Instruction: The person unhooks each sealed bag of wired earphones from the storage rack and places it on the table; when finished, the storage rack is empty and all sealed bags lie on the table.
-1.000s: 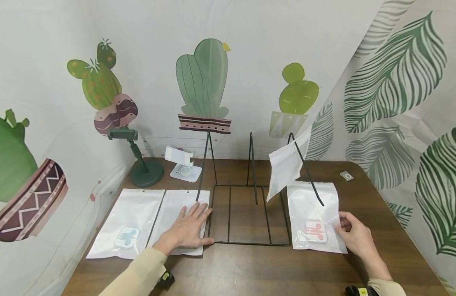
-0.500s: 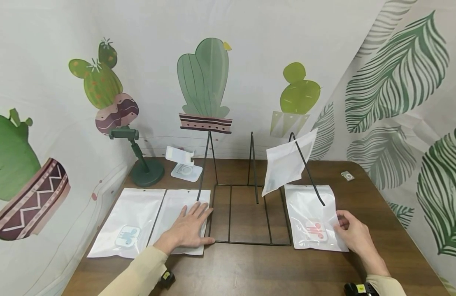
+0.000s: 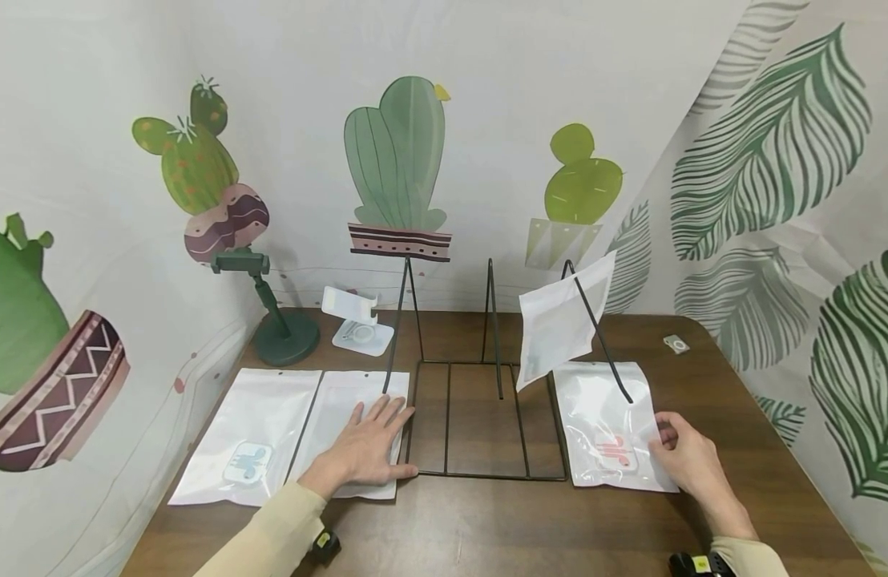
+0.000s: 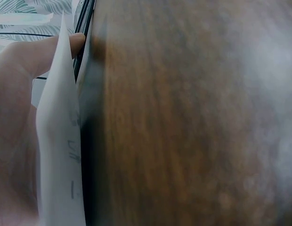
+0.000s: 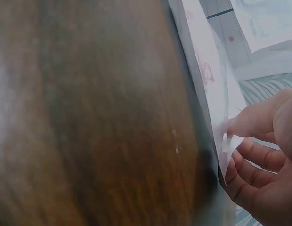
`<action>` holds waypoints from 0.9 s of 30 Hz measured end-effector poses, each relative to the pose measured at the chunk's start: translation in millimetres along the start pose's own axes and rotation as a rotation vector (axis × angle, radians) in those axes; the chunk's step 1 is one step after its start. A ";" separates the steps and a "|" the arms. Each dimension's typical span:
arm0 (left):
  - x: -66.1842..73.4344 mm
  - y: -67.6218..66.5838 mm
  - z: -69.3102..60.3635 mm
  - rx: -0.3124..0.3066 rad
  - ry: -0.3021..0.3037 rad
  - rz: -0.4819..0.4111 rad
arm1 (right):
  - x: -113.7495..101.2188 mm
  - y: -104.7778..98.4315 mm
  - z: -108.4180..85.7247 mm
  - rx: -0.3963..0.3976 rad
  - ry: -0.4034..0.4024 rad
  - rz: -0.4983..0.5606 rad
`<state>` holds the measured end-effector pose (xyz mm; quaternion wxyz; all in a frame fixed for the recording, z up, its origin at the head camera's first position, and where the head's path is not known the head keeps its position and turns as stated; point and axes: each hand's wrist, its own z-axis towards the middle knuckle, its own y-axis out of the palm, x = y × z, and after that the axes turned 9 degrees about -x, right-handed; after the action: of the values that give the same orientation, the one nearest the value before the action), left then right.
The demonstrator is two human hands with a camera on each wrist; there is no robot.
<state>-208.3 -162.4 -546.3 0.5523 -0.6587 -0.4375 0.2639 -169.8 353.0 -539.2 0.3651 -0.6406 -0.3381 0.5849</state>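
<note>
In the head view, my left hand [image 3: 365, 445] lies with spread, straight fingers over a white pouch [image 3: 337, 417]. Its thumb touches the front left corner of a black wire rack [image 3: 487, 476]. At the right, my right hand [image 3: 691, 458] pinches the right edge of a glossy white pouch [image 3: 606, 385] between thumb and fingers; the right wrist view shows that lifted pouch edge [image 5: 209, 75] too. Through this pouch shows a square earphone case with a red earphone print [image 3: 617, 454]. Another white pouch [image 3: 563, 320] hangs tilted from the rack's right hook [image 3: 595, 324].
On the far left lies a white pouch [image 3: 271, 401] with a blue-printed earphone case [image 3: 247, 463]. Behind it stand a dark green phone stand [image 3: 285, 336] and a white folding stand [image 3: 362, 336]. A small silver clip-on player [image 3: 676, 344] sits at the back right.
The hanging pouch has swung and turned on its hook, showing more of its face. My right hand and the pouch it pinches have shifted slightly left. The left hand stays put.
</note>
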 end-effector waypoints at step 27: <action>-0.9 1.1 0.8 -0.004 -0.005 0.008 | -10.6 -7.6 2.2 0.117 -0.081 -0.033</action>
<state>-209.1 -162.8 -547.7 0.5488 -0.6610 -0.4366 0.2669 -173.0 347.9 -527.4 0.3977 -0.5881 -0.3284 0.6231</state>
